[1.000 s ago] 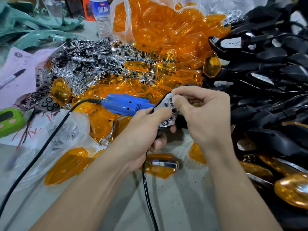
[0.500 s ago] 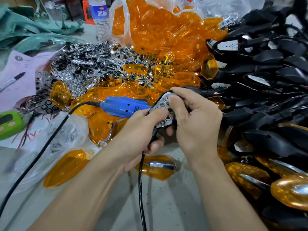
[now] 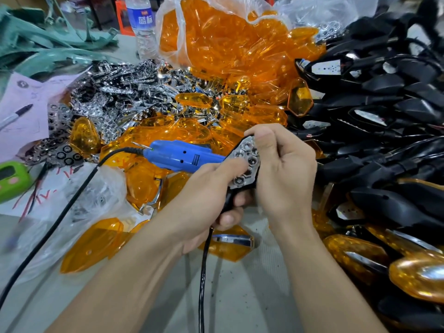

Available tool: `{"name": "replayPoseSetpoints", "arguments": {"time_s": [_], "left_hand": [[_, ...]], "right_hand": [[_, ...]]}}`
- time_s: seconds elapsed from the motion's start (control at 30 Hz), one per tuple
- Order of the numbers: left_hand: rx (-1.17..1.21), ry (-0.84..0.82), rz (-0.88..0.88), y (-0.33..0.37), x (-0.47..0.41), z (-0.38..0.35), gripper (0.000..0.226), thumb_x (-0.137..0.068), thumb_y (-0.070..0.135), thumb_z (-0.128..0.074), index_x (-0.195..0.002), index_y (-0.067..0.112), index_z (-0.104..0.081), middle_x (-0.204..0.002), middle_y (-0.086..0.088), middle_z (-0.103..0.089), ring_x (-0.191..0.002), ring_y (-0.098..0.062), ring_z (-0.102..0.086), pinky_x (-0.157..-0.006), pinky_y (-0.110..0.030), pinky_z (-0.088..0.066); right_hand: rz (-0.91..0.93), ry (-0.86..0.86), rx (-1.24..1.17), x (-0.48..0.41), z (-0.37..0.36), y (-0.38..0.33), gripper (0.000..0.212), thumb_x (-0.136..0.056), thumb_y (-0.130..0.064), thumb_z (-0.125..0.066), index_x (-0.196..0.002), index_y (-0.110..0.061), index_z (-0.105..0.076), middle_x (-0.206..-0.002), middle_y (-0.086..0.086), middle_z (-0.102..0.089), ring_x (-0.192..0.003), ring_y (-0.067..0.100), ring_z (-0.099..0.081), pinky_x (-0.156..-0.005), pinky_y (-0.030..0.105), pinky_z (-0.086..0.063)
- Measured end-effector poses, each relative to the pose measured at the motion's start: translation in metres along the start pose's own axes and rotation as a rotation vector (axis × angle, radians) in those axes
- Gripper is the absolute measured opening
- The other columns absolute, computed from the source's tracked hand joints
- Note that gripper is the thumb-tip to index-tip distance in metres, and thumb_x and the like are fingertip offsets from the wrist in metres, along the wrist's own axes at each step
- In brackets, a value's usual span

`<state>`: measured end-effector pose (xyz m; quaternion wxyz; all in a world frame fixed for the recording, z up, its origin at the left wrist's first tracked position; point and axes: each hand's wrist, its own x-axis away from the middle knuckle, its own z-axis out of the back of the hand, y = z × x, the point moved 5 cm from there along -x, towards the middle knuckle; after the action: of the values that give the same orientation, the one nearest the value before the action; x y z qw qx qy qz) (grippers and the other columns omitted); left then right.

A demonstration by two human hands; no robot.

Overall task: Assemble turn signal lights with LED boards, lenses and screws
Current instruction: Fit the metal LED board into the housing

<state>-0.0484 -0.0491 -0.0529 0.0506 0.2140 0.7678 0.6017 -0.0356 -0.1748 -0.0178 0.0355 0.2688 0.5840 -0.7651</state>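
The left hand (image 3: 204, 203) has its grip clamped on the black turn signal housing (image 3: 230, 200), thumb on the chrome reflector (image 3: 247, 162); the right hand (image 3: 286, 174) pinches the reflector's top.

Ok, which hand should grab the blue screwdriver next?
Probably left. The blue screwdriver lies right beside the left hand, while the right hand grips the light housing from its far side and could hold it alone.

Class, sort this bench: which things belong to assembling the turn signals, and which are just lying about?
Job: light unit held by left hand and right hand; amber lenses; chrome reflectors; black housings; blue corded tool.
Lying about: water bottle; pen; pink paper; green gadget; teal mouldings.
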Motion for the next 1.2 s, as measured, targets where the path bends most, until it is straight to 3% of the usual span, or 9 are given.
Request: {"name": "replayPoseSetpoints", "arguments": {"time_s": [0.1, 0.2, 0.37, 0.47, 0.57, 0.73, 1.03, 1.13, 1.2], "left_hand": [[0.033, -0.025, 0.028, -0.001, -0.008, 0.008, 0.039, -0.087, 0.057, -0.059, -0.092, 0.019, -0.069, -0.059, -0.001, -0.052, -0.035, -0.013, -0.04, -0.037, -0.018, -0.028], [0.136, -0.058, 0.067, -0.004, -0.014, 0.012, 0.058, -0.083, 0.065, -0.061, -0.111, 0.014, -0.065, -0.062, -0.006, -0.054, -0.034, -0.017, -0.042, -0.036, -0.018, -0.029], [0.116, -0.022, 0.076, -0.004, -0.014, 0.011, 0.056, -0.078, 0.076, -0.058, -0.081, 0.021, -0.07, -0.058, -0.003, -0.055, -0.032, -0.015, -0.043, -0.036, -0.018, -0.027], [0.036, -0.013, -0.003, 0.004, -0.006, 0.006, 0.034, -0.084, 0.059, -0.065, -0.072, 0.027, -0.065, -0.058, 0.002, -0.052, -0.034, -0.01, -0.04, -0.037, -0.017, -0.026], [0.009, 0.007, -0.064, 0.009, 0.0, 0.001, 0.02, -0.092, 0.038, -0.061, -0.081, 0.023, -0.057, -0.061, 0.002, -0.049, -0.037, -0.01, -0.037, -0.038, -0.017, -0.023], [0.0, -0.039, -0.052, 0.011, 0.001, -0.005, 0.024, -0.098, 0.03, -0.065, -0.085, 0.015, -0.051, -0.06, 0.001, -0.047, -0.038, -0.01, -0.038, -0.037, -0.016, -0.025], [-0.056, 0.006, -0.094, 0.011, 0.0, 0.001, 0.025, -0.09, 0.041, -0.069, -0.072, 0.025, -0.061, -0.061, 0.001, -0.052, -0.038, -0.009, -0.038, -0.036, -0.015, -0.026], [-0.08, -0.04, -0.067, 0.008, -0.002, 0.001, 0.024, -0.09, 0.045, -0.07, -0.08, 0.025, -0.063, -0.066, -0.001, -0.053, -0.044, -0.011, -0.042, -0.039, -0.016, -0.029], [-0.007, -0.083, -0.013, 0.005, -0.003, -0.001, 0.031, -0.091, 0.05, -0.066, -0.089, 0.019, -0.067, -0.071, -0.005, -0.058, -0.048, -0.013, -0.047, -0.039, -0.018, -0.032]], "right_hand": [[-0.338, -0.192, -0.453, -0.001, -0.005, 0.006, 0.029, -0.1, -0.024, -0.051, -0.098, -0.016, -0.079, -0.088, 0.0, -0.072, -0.078, 0.012, -0.068, -0.065, 0.027, -0.054], [-0.399, -0.407, -0.656, 0.0, -0.008, 0.002, 0.032, -0.09, -0.015, -0.053, -0.113, -0.014, -0.075, -0.1, 0.006, -0.068, -0.087, 0.018, -0.066, -0.074, 0.031, -0.056], [-0.425, -0.426, -0.683, 0.001, -0.01, 0.003, 0.027, -0.102, -0.006, -0.054, -0.12, -0.015, -0.072, -0.098, 0.009, -0.068, -0.083, 0.017, -0.067, -0.072, 0.03, -0.056], [-0.377, -0.373, -0.593, 0.0, -0.01, 0.001, 0.03, -0.104, -0.001, -0.05, -0.116, -0.016, -0.073, -0.093, 0.003, -0.075, -0.08, 0.013, -0.07, -0.068, 0.024, -0.056], [-0.366, -0.331, -0.522, 0.0, -0.008, 0.001, 0.032, -0.102, 0.0, -0.051, -0.109, -0.02, -0.075, -0.091, 0.006, -0.076, -0.071, 0.016, -0.069, -0.061, 0.028, -0.056], [-0.364, -0.273, -0.509, 0.0, -0.006, -0.001, 0.015, -0.084, -0.016, -0.064, -0.092, -0.023, -0.076, -0.085, 0.004, -0.072, -0.078, 0.02, -0.066, -0.065, 0.037, -0.053], [-0.298, -0.299, -0.5, 0.0, -0.005, -0.005, 0.018, -0.09, -0.014, -0.06, -0.094, -0.025, -0.074, -0.092, 0.008, -0.073, -0.076, 0.017, -0.065, -0.055, 0.032, -0.053], [-0.302, -0.273, -0.503, 0.0, -0.002, -0.005, 0.025, -0.095, 0.001, -0.058, -0.091, -0.019, -0.073, -0.093, 0.006, -0.075, -0.077, 0.016, -0.066, -0.06, 0.031, -0.056], [-0.344, -0.242, -0.523, -0.001, 0.0, -0.003, 0.027, -0.097, 0.007, -0.056, -0.092, -0.014, -0.072, -0.091, 0.008, -0.074, -0.07, 0.019, -0.064, -0.051, 0.032, -0.052]]}}
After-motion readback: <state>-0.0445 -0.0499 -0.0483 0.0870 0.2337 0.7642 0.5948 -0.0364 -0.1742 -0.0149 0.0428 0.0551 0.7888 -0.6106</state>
